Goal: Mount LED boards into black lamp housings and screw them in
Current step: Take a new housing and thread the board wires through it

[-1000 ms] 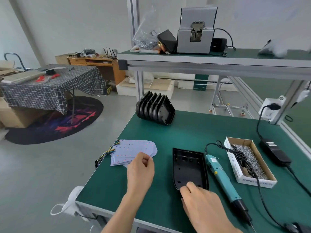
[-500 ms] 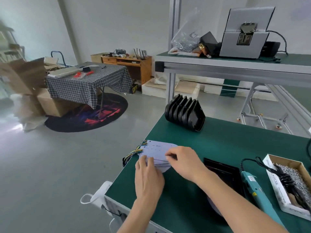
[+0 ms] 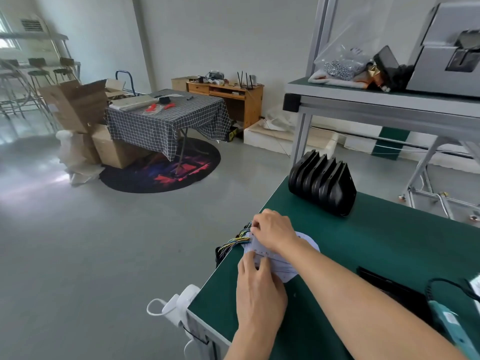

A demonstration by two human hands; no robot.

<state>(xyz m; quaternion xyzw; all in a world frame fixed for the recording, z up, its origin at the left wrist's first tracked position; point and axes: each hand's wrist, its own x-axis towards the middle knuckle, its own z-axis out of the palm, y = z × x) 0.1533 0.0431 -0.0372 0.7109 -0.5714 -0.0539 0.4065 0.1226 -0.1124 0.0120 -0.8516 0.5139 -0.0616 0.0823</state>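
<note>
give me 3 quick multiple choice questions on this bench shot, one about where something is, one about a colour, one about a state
1. Where is the row of black lamp housings?
A. on the floor
B. at the far end of the green bench, beyond the hands
C. on the upper shelf

2. What colour is the screwdriver?
A. teal
B. red
C. yellow

3. What are the hands doing?
A. both rest on the stack of LED boards
B. both hold the screwdriver
C. both hang off the bench

Key: 1 B, the row stands upright on the benchtop; 2 A, its body is teal; 3 A, the left hand and right hand lie on the boards.
</note>
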